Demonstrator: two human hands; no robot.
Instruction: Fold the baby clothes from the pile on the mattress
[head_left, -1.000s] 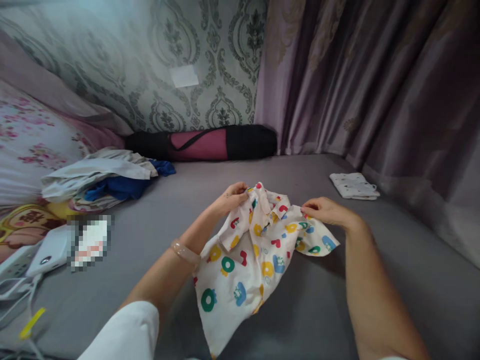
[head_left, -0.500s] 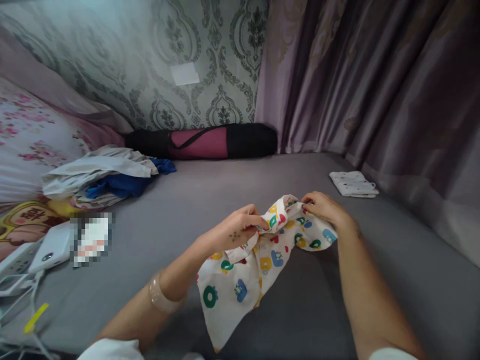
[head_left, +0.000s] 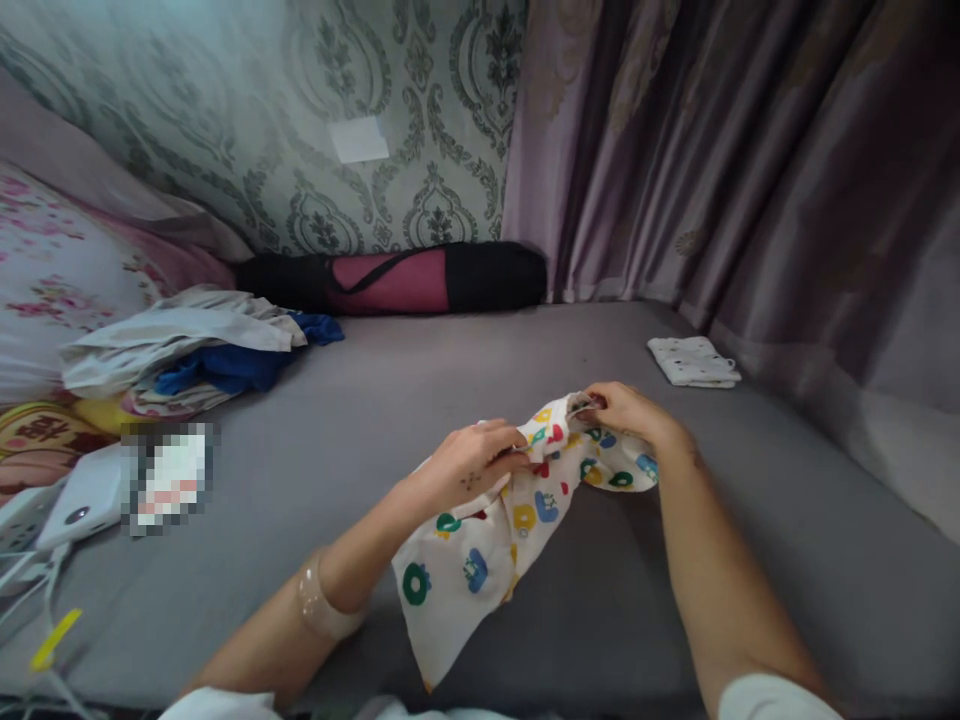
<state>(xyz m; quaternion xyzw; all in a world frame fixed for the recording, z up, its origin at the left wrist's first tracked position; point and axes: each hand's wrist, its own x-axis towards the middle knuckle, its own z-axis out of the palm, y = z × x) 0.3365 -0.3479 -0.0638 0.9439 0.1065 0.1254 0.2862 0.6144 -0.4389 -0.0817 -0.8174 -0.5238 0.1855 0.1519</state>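
Observation:
A white cloth (head_left: pixel 541 497) with a red, yellow, green and blue print hangs between my hands just above the bed. It is gathered at the top, and one pointed corner droops toward me at the lower left. My left hand (head_left: pixel 480 462) is closed on the gathered part, thumb below and fingers above. On the other side my right hand (head_left: pixel 628 413) pinches the cloth's upper edge near a small rolled opening. My fingers hide part of the gathered edge.
A grey bed sheet (head_left: pixel 420 375) lies beneath. A folded white cloth (head_left: pixel 694 361) rests at the right near the curtain (head_left: pixel 600 150). Clothes (head_left: pixel 187 340) are piled at the left, above a white device (head_left: pixel 86 495) with cables. A black and maroon long bag (head_left: pixel 397 280) lies along the wall.
My left fingers have straightened and shifted over the gathered part of the cloth. My right hand has moved slightly left along the upper edge. The whole view has shifted a little.

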